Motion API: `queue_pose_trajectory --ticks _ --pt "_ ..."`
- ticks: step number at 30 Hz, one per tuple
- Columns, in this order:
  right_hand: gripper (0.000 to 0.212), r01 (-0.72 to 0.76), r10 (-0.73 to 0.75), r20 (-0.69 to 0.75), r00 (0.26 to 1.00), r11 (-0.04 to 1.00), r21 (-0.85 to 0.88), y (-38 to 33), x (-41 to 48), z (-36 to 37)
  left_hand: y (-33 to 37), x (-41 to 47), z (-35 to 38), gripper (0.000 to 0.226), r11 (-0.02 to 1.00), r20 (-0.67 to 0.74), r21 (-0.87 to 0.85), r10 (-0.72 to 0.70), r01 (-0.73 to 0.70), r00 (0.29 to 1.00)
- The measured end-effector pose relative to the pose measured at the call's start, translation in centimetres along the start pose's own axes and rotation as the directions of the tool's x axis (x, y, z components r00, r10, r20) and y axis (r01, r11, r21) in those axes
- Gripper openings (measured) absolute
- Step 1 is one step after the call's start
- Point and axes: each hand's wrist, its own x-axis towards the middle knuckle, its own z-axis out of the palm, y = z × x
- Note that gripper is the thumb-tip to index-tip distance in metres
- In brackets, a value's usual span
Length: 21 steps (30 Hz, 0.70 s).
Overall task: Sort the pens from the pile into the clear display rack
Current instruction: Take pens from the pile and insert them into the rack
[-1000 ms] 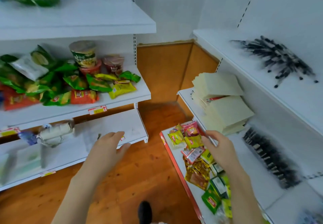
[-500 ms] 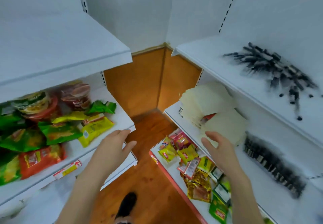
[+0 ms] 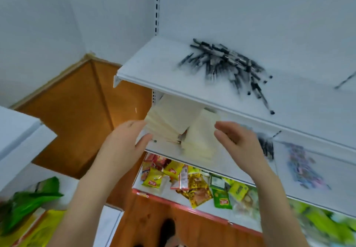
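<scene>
Two hands (image 3: 123, 144) (image 3: 238, 142), one top-shelf pen pile (image 3: 227, 63)

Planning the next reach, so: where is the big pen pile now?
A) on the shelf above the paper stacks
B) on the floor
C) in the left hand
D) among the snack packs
A: the pen pile lies loose on the upper shelf, the one over the paper stacks; the left hand and right hand are empty, lower down.
</scene>
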Motion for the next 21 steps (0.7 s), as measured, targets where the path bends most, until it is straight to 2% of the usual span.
queue_pose_trajectory --ticks 4,9,13,17,21 --pt "0.018 0.035 -0.035 -0.083 0.996 0.999 0.007 -1.0 2.8 -2.6 2.6 4.4 -0.1 0.042 0.991 -0.051 -0.026 0.133 -0.135 0.990" --pt "0.022 0.050 -0.055 -0.147 0.988 0.998 -0.035 0.0 7.7 -5.5 5.8 10.8 0.6 0.041 0.978 -0.085 -0.052 0.199 -0.204 0.976" --pt "0.024 -0.020 -0.005 -0.150 0.989 0.986 -0.164 1.5 11.5 -7.6 7.7 16.7 1.6 0.048 0.990 -0.032 0.016 0.138 -0.137 0.990" --pt "0.026 -0.125 0.081 -0.150 0.985 0.943 -0.310 2.7 14.1 -9.0 8.8 22.3 3.4 0.064 0.993 0.037 0.115 0.000 -0.004 0.999" --pt "0.029 -0.238 0.176 -0.192 0.966 0.896 -0.374 4.0 15.2 -9.6 10.1 25.8 5.1 0.072 0.975 0.012 0.223 -0.014 0.011 1.000"
